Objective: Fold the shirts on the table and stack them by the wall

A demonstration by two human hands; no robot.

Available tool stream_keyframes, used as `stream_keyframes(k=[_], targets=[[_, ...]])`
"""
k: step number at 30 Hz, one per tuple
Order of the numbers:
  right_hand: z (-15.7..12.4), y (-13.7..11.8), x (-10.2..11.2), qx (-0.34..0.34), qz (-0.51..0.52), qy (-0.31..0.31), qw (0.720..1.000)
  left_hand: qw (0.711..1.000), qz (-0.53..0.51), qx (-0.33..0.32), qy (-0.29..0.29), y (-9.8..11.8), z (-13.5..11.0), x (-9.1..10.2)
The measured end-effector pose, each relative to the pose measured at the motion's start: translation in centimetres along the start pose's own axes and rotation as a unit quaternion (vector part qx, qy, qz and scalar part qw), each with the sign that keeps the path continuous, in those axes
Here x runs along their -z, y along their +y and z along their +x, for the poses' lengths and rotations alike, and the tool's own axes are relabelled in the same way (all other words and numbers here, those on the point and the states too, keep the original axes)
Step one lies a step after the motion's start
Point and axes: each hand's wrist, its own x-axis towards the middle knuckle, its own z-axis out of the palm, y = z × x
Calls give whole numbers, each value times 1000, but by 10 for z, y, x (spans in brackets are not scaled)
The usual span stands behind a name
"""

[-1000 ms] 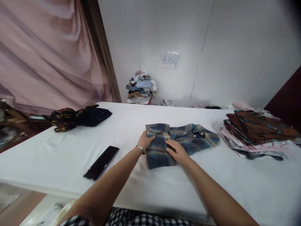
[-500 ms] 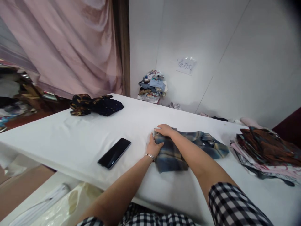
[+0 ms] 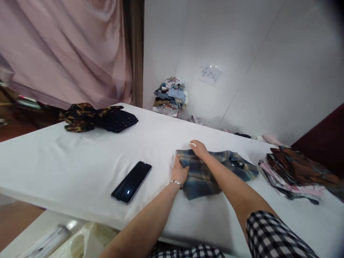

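A blue-grey and brown plaid shirt (image 3: 204, 175), folded into a long shape, lies on the white-covered table (image 3: 150, 136). A buttoned part of it shows at its right end. My left hand (image 3: 179, 171) holds the shirt's left edge, thumb on top of the cloth and fingers along the side. My right hand (image 3: 199, 148) is over the far edge, its fingers loosely bent and partly apart. No cloth is seen between the fingertips. My right forearm crosses above the shirt and hides part of it.
A black phone (image 3: 131, 181) lies left of my hands. Dark patterned clothing (image 3: 115, 120) sits at the far left. Folded garments (image 3: 298, 172) are stacked at the right. Behind the table stands a clothes pile (image 3: 170, 95), with a paper sign (image 3: 210, 74) on the wall.
My right hand has moved off the shirt's far left corner, rightward along the far edge, and that corner now shows. My left hand stays at the left edge. The view has shifted slightly.
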Motion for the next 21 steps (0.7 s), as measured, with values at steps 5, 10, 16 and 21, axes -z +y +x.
stream_keyframes(k=[5, 10, 16, 21], targets=[[-58, 20, 2, -14, 33, -63, 997, 1000, 15, 17, 1, 8, 2, -4], [-83, -1, 3, -42, 73, -74, 994, 999, 11, 33, 33, 13, 10, 17], [-113, -32, -9, 84, 144, -100, 981, 991, 11, 55, 123, 2, 23, 75], [-114, -3, 6, 53, 172, -8, 984, 987, 51, 57, 145, -8, 24, 91]])
